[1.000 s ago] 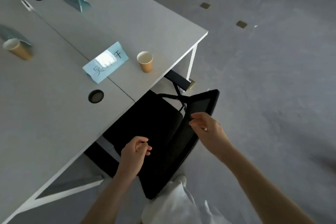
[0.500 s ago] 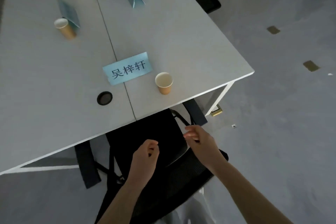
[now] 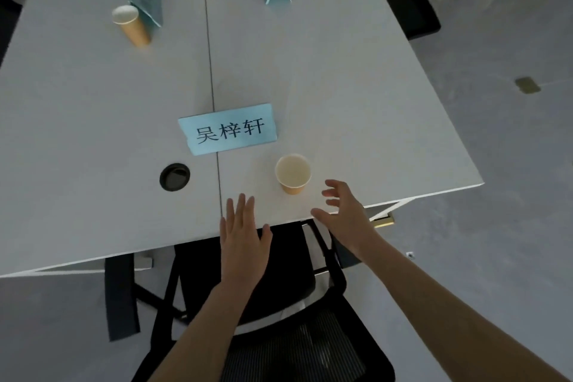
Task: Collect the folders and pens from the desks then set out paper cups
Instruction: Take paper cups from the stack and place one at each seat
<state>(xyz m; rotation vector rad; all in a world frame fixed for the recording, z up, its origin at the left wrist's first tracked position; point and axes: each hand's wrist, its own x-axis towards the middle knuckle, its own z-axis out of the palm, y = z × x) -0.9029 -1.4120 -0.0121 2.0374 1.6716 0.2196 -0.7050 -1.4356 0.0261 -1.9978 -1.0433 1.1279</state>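
Head view: three paper cups (image 3: 292,174), three name cards (image 3: 228,129), two empty hands (image 3: 242,237).

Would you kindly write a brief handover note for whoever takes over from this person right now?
Left hand: open, flat, empty, over the near edge of the white desk.
Right hand: open, empty, just right of the nearest tan paper cup, not touching it.
Cups: this one stands upright by the light blue name card; two more paper cups stand farther back.
Done: no folders or pens visible on the desks.
Left: cannot tell whether other seats need cups.
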